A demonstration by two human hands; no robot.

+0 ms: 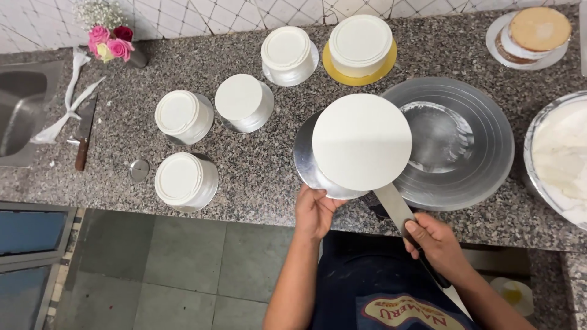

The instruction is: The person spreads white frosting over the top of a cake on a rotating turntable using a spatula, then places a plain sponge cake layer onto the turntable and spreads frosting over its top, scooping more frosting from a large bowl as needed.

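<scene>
The left hand (313,212) grips the near rim of a silver board (304,162), fingers curled under and thumb on top. On that board sits a white frosted cake (362,142), held above the counter (257,171) at the turntable's (483,153) 9 o'clock edge. The right hand (435,243) is closed around the dark handle of a spatula (394,208), whose flat blade runs up toward 11 o'clock and slips under the board at the cake's 5 o'clock.

The turntable is a round grey metal disc with smears of cream at its centre. At its 3 o'clock, a bowl (559,156) of white cream reaches the frame edge. At 1 o'clock, an unfrosted layered cake (537,33) rests on a silver board.

From the held cake, five finished white cakes stand apart on the counter: one on a yellow board (361,44) at 12 o'clock, one (287,54) at 11 o'clock, one (243,101) at 10 o'clock, one (182,116) at 9 o'clock, and one (185,181) at 8 o'clock. Far left lie a knife (84,131), a white ribbon (72,98), pink flowers (110,44) and a sink (18,110).
</scene>
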